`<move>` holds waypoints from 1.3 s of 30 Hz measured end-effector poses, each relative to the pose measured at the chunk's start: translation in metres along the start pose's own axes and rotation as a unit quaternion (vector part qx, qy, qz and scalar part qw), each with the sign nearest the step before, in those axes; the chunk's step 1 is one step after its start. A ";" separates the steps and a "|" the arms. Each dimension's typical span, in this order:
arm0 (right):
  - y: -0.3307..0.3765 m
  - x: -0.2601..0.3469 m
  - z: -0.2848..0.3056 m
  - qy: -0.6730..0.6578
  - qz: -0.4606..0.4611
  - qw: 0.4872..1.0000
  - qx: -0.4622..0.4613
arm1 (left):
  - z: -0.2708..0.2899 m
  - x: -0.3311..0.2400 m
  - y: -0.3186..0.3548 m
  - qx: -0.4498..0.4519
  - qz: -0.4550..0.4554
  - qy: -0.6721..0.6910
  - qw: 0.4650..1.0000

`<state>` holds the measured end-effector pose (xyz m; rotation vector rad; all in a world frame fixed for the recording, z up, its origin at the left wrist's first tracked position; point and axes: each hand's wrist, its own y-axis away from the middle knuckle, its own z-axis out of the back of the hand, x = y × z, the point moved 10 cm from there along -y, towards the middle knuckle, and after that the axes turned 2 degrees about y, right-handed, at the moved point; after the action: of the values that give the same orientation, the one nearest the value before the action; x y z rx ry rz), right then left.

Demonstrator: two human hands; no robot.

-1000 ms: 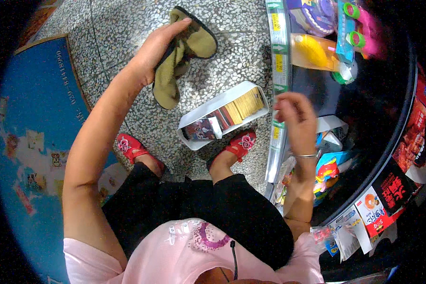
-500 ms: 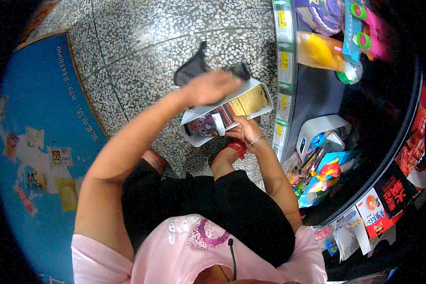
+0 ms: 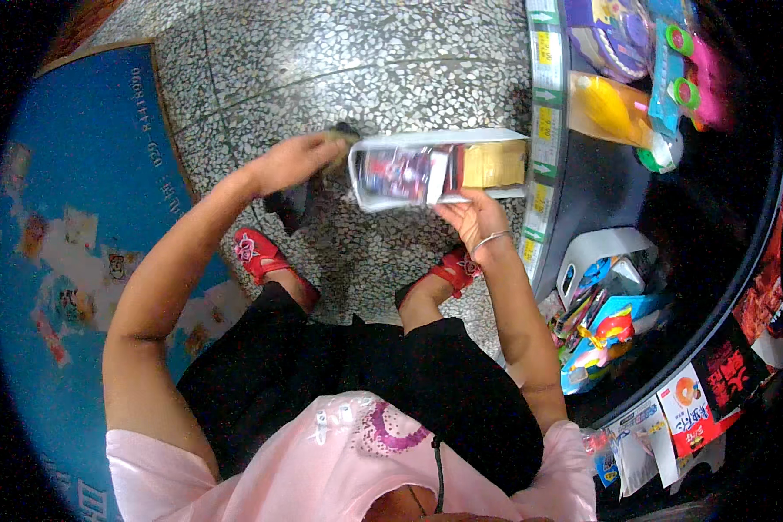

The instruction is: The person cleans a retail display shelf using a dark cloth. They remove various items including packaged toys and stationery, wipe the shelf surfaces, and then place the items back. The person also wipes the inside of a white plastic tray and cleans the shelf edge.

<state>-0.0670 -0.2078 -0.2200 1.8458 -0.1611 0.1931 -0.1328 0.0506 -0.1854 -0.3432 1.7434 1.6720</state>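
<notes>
A long, narrow, open-topped bin of white plastic [image 3: 448, 137] sits ahead of the person, over the speckled grey-and-white stone floor [image 3: 322, 78], its length running left to right. Its walls are thin and pale, the left end rounded; the right end comes up to the shelf edge, though whether the two touch cannot be told. Inside, flat pieces stand packed in a row. At the right is a block of golden-yellow cards [image 3: 493, 165] with their edges close together; left of it comes a narrower band of dark red cards [image 3: 453, 167], then a plain white slip [image 3: 438, 177]. The left part holds a glossy packet [image 3: 396, 172] printed in purple, blue and red, its picture too blurred to make out.

The right hand [image 3: 478, 224], with a thin silver bracelet [image 3: 491, 237] at its wrist, is at the bin's near side, its thumb and fingers pinching the near wall. The left hand [image 3: 296, 163] is just left of the bin, its fingers closed on a soft cloth piece, black and olive green [image 3: 289, 204], which hangs crumpled below the palm toward the near side. Its full shape is hidden by the hand. To the right runs a shelf edge with a white-and-green label strip [image 3: 544, 130].
</notes>
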 end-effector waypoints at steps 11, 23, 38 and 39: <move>0.034 0.026 -0.088 0.205 0.010 0.970 0.133 | 0.058 -0.015 0.003 -0.144 -0.003 0.174 0.974; 0.090 0.121 -0.091 0.661 0.560 0.468 -0.175 | 0.034 -0.124 0.019 -0.363 -0.247 -0.266 0.858; 0.076 0.110 -0.087 0.704 0.540 0.443 -0.128 | 0.033 -0.111 -0.022 -0.250 -0.139 -0.434 0.854; 0.076 0.111 -0.086 0.700 0.539 0.454 -0.119 | 0.036 -0.107 -0.020 -0.243 -0.132 -0.436 0.856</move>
<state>0.0207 -0.1471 -0.1014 0.5002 -0.1341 2.3282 -0.0317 0.0538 -0.1307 -0.0099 0.5715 1.6569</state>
